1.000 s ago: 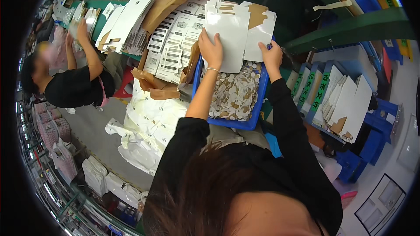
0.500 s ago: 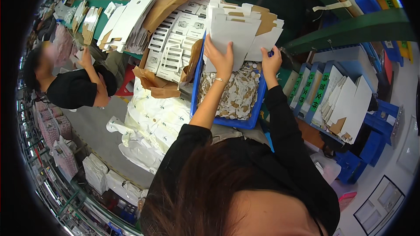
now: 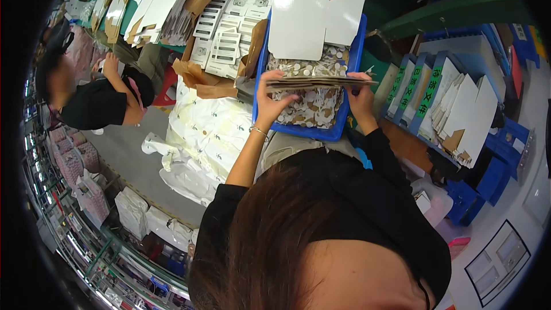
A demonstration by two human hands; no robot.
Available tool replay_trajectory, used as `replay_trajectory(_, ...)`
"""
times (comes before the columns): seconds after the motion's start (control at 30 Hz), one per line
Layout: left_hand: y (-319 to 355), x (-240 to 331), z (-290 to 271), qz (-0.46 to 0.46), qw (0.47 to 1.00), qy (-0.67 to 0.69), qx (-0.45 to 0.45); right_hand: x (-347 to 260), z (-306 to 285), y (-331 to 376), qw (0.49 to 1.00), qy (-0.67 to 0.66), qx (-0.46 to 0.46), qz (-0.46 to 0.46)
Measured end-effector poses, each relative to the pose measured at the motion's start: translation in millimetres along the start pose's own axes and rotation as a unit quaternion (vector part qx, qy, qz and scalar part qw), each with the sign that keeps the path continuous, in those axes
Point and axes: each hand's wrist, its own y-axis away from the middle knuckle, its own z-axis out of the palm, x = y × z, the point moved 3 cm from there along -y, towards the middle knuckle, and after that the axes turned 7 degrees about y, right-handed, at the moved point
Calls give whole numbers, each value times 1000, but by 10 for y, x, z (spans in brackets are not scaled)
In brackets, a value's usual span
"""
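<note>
A thin stack of flat cardboard box blanks (image 3: 321, 82) is held edge-on, crosswise over a blue bin (image 3: 361, 40). My left hand (image 3: 268, 102) grips its left end, fingers over the far side and thumb on the near side. At the other end, my right hand (image 3: 360, 102) is closed on the stack, with something small and dark blue by its fingers. Small round white and brown cardboard scraps (image 3: 310, 116) fill the bin below. White unfolded box blanks (image 3: 299, 11) lie across the bin's far end.
Left of the bin stands an open carton with printed white packets (image 3: 229, 37), next to upright white cardboard sheets (image 3: 172, 8). Patterned white plastic sheeting (image 3: 201, 126) is nearer me. File holders (image 3: 422, 89) stand at right. Another person (image 3: 92, 103) sits at left.
Both hands have come toward me from the far end of the bin. The stack they hold is now turned edge-on, while white blanks lie behind at the far end.
</note>
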Motion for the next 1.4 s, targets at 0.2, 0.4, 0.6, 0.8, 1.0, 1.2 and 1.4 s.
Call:
replay_trajectory(0.2,157,62,128,-75,996,34,16,23,-48,-5,986,23,119,-115)
replay_trajectory(0.4,141,-569,-1,-117,993,-25,4,346,172,-147,983,-183,-9,-25)
replay_trajectory(0.6,115,-600,-6,-178,978,5,111,168,116,-229,984,-179,-6,-1)
replay_trajectory(0.8,209,299,16,-184,982,31,22,-510,-576,-579,979,-192,-56,-39)
replay_trajectory(1.0,582,864,-163,-258,883,386,72,-1089,-784,-783,965,-27,-258,17)
replay_trajectory(1.2,433,1026,-567,-339,829,425,-133,-1937,-900,-778,907,169,-288,-256)
replay_trajectory(1.4,660,1195,-179,-348,936,30,35,-2210,-644,-643,887,204,-225,-347)
